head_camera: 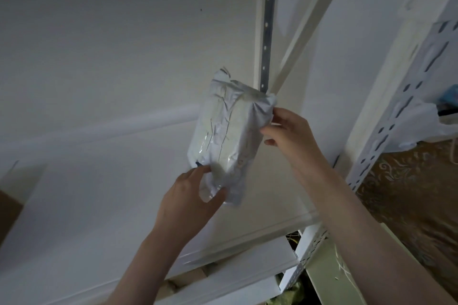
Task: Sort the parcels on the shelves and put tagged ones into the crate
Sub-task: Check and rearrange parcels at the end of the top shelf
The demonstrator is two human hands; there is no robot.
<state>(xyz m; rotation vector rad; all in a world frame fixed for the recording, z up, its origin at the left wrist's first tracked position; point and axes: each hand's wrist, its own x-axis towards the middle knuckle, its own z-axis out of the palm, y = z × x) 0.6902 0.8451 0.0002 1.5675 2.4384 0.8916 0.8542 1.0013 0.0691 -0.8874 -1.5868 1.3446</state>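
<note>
Far left edge, a brown cardboard box corner [8, 208] pokes in, mostly cut off. Next to it, the white shelf board [104, 193] runs across the lower left & middle, bare where it shows, w/ its front lip slanting down toward the bottom. Left hand [188, 195] comes up from the bottom centre, arm bare, and grips the bottom end of the parcel [228, 131]: thumb on the near face, fingers curled round the crumpled lower corner. The parcel is a white plastic mailer bag, wrinkled & shiny, held up in the air above the shelf board, roughly upright w/ a slight tilt, top end crumpled. Some faint print on its face, too blurry to read; can't tell if there's a tag. Behind it a metal upright [269, 27] w/ holes goes up the back wall, & a white diagonal brace [309, 25] slants up to the right from just behind the parcel's top. Right hand [287, 134] reaches in from the lower right and pinches the parcel's upper right edge btwn thumb & fingers. Further right, a white slotted shelf post [406, 111] leans across the frame. Past it, a white plastic bag [421, 121] sits on a neighbouring shelf, w/ something blue [449, 96] above it at the edge, unclear what. Below that, brown patterned material [409, 193]. No crate in view.
</note>
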